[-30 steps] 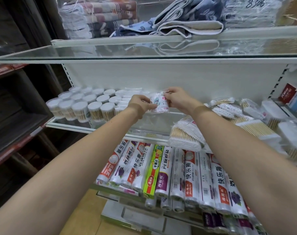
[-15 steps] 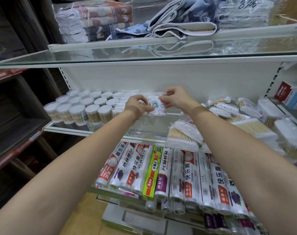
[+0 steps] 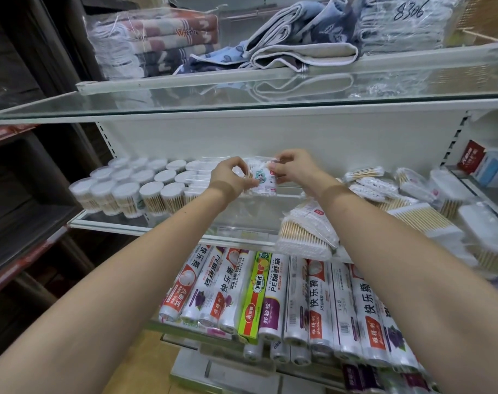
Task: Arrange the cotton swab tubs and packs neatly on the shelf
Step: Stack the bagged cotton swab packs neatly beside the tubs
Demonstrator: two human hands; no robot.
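Head camera view: both hands hold one small clear pack of cotton swabs over the back of a glass shelf. Left hand pinches its left edge; right hand pinches its top right corner. Round swab tubs stand in rows at left; loose packs lie heaped at right.
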